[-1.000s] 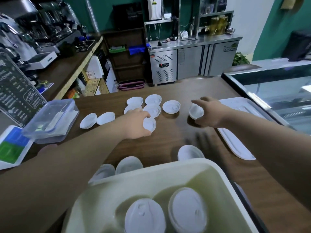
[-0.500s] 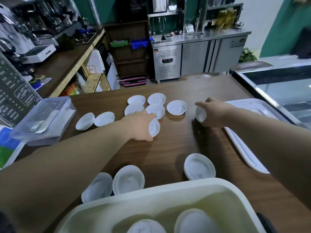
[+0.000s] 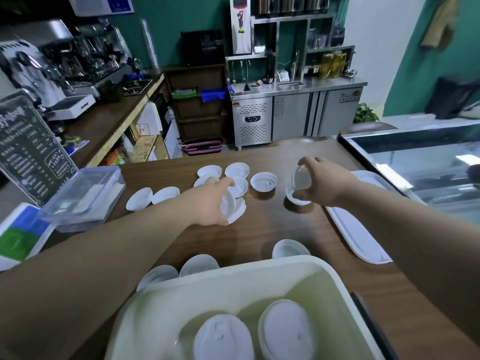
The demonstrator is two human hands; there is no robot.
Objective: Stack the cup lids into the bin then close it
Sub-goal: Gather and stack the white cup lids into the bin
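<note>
Several white cup lids lie scattered on the brown table (image 3: 272,227). My left hand (image 3: 207,203) grips one lid (image 3: 228,206) tilted up on its edge over another flat lid (image 3: 240,210). My right hand (image 3: 324,181) holds a lid (image 3: 301,179) upright above a second lid (image 3: 296,198) lying on the table. The cream bin (image 3: 335,287) sits nearest me with two lid stacks (image 3: 223,339) inside. Its white bin cover (image 3: 358,229) lies flat at the right.
More loose lids sit at the table's back (image 3: 263,181), left (image 3: 153,197) and just beyond the bin (image 3: 289,249). A clear plastic box (image 3: 83,197) and a menu board (image 3: 28,149) stand at the left. A glass display case (image 3: 420,162) borders the right.
Both hands have lifted their lids off the table and tipped them upright. The head camera has tilted back, bringing more of the bin into view.
</note>
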